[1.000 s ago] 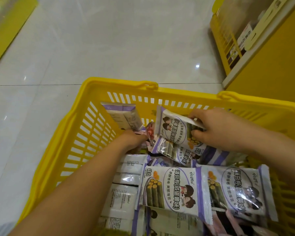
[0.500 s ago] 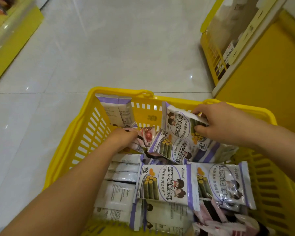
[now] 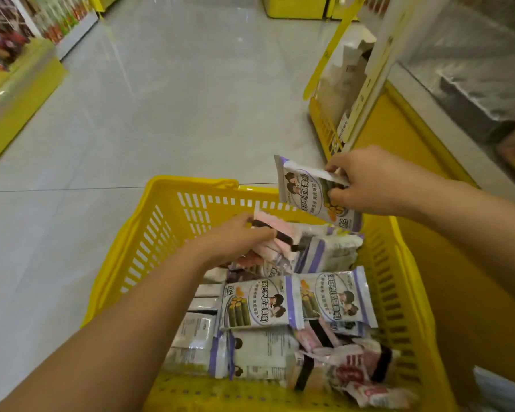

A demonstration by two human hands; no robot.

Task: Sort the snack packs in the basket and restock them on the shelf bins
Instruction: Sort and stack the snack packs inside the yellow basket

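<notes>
A glossy pale tiled floor (image 3: 167, 120) runs up the aisle. A yellow shelf base (image 3: 18, 93) lines its left side, with colourful packaged goods (image 3: 9, 28) beyond it

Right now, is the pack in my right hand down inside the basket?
No, the right hand holds the purple pack above the far basket rim.

Open floor (image 3: 176, 114) left of basket (image 3: 197, 185), shelf (image 3: 399, 129) right.

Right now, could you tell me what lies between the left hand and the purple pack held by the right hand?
In the head view, the pink packs gripped by the left hand reach into that gap toward the purple pack.
</notes>
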